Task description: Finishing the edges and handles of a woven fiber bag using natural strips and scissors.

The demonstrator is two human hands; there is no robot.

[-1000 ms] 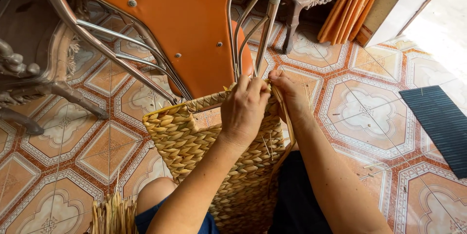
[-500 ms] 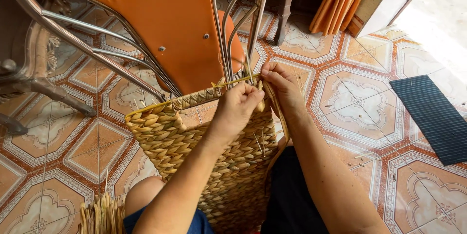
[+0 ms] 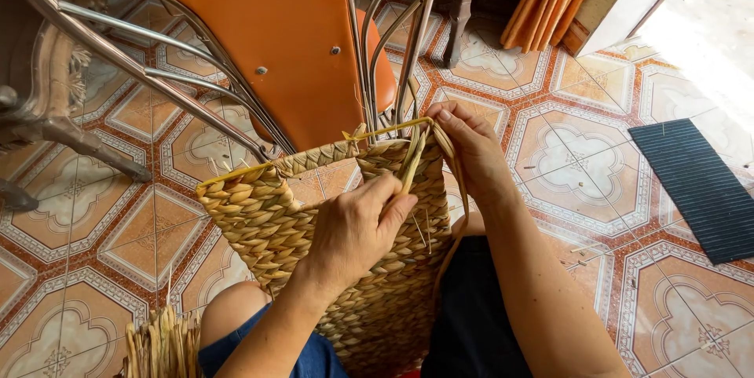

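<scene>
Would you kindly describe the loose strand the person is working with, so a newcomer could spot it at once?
Start at the big woven basket on the person's lap, in front of the orange chair. At its top rim, the left hand pinches a flat, pale strand that stands up beside the right hand. Unlike the plaited brown rows around it, it is loose and unwoven.

The basket (image 3: 330, 268) rests on the person's lap, its rim toward the chair (image 3: 267, 32), which stands just behind it on the floor (image 3: 565, 142). A mat (image 3: 699, 186) lies far right; a straw bundle (image 3: 161, 346) lies left of the knee.
</scene>
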